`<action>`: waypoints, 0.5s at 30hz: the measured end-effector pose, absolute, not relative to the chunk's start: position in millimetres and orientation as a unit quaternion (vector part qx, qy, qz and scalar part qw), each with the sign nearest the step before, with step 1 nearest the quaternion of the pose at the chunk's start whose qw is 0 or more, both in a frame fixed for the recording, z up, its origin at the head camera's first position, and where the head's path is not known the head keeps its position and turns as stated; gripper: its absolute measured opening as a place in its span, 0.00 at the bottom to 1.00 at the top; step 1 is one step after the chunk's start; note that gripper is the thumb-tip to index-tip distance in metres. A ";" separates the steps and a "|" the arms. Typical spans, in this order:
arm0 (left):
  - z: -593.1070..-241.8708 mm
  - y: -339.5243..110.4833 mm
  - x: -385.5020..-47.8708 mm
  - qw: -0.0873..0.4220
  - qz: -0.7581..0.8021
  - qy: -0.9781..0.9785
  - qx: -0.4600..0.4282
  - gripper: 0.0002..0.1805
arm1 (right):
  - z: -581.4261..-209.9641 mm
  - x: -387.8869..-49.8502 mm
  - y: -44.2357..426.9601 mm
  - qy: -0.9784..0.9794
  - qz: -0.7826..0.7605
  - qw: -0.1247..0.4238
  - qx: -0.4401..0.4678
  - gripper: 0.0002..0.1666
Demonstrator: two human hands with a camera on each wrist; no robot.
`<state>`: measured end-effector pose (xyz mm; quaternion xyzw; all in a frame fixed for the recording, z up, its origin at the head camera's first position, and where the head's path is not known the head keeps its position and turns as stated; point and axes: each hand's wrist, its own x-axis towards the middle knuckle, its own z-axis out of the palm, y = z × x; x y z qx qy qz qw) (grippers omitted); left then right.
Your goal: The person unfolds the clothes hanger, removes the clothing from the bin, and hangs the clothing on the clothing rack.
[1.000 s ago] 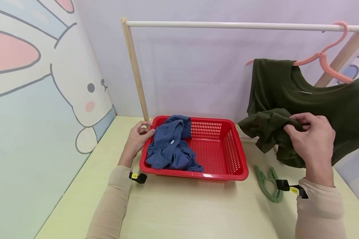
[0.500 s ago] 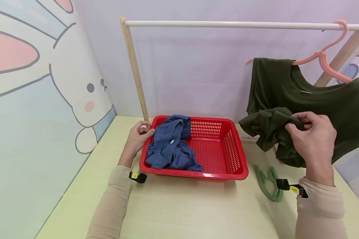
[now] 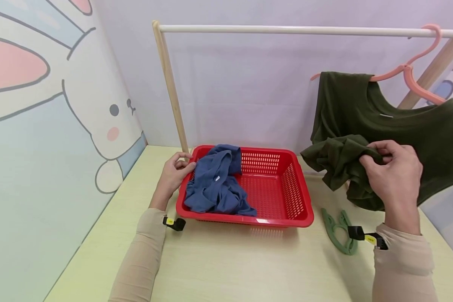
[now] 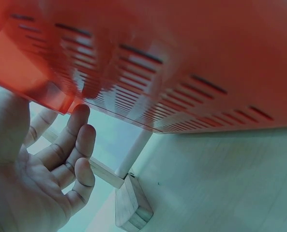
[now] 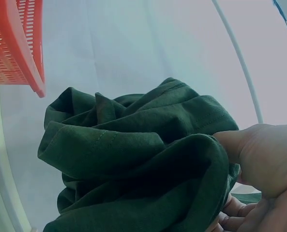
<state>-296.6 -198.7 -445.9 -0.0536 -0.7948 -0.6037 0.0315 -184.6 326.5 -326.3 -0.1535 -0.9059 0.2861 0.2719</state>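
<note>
My left hand (image 3: 176, 172) grips the left rim of a red plastic basket (image 3: 302, 188). In the left wrist view its fingers (image 4: 85, 140) curl below the rim, by the basket's slotted wall (image 4: 220, 43). A crumpled blue garment (image 3: 220, 184) with a small white label lies in the basket's left half. On the right, my right hand (image 3: 398, 178) pinches a bunched dark green garment (image 3: 337, 161), seen close with stitched edges in the right wrist view. Behind it a dark green shirt (image 3: 385, 134) hangs on a pink hanger (image 3: 413, 77). I cannot tell whether the bunched cloth is part of that shirt.
A white rail (image 3: 287, 29) on wooden posts (image 3: 170, 84) spans the back; the pink hanger hooks over its right end. A green folding hanger (image 3: 339, 235) lies on the pale table (image 3: 241, 264) right of the basket. A wall with a painted rabbit (image 3: 98, 109) borders the left side.
</note>
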 end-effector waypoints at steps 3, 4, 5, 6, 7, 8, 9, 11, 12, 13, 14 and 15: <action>-446.0 -199.0 -297.0 0.031 -0.604 -0.794 -0.054 0.24 | -327.0 -184.7 327.1 -0.906 0.286 0.272 -0.154 0.20; -445.9 -198.9 -297.0 0.030 -0.605 -0.794 -0.054 0.24 | -327.3 -185.0 327.4 -0.906 0.286 0.272 -0.153 0.20; -446.0 -199.0 -297.1 0.030 -0.606 -0.793 -0.054 0.24 | -327.2 -185.2 327.9 -0.906 0.287 0.271 -0.151 0.21; -446.1 -199.0 -297.2 0.029 -0.606 -0.793 -0.054 0.24 | -327.3 -185.1 327.9 -0.906 0.287 0.270 -0.153 0.21; -446.2 -199.1 -297.2 0.029 -0.607 -0.793 -0.054 0.24 | -327.3 -185.1 327.9 -0.906 0.289 0.270 -0.153 0.21; -446.3 -199.2 -297.2 0.029 -0.607 -0.792 -0.054 0.24 | -327.3 -185.1 328.0 -0.905 0.292 0.268 -0.153 0.22; -446.4 -199.3 -297.3 0.028 -0.607 -0.792 -0.054 0.24 | -327.3 -185.0 328.0 -0.905 0.296 0.266 -0.153 0.23; -446.6 -199.3 -297.5 0.028 -0.607 -0.793 -0.055 0.24 | -327.2 -184.6 328.1 -0.902 0.307 0.263 -0.155 0.27; -446.7 -199.4 -297.7 0.029 -0.606 -0.793 -0.055 0.24 | -327.5 -184.4 327.9 -0.899 0.312 0.263 -0.157 0.28; -446.7 -199.3 -297.7 0.029 -0.605 -0.793 -0.055 0.24 | -327.4 -184.3 328.0 -0.897 0.318 0.263 -0.159 0.30; -446.7 -199.3 -297.8 0.029 -0.605 -0.794 -0.056 0.24 | -327.4 -184.2 328.0 -0.896 0.321 0.261 -0.162 0.31; -446.6 -199.2 -297.9 0.030 -0.604 -0.795 -0.056 0.24 | -327.4 -184.1 327.9 -0.894 0.324 0.261 -0.165 0.31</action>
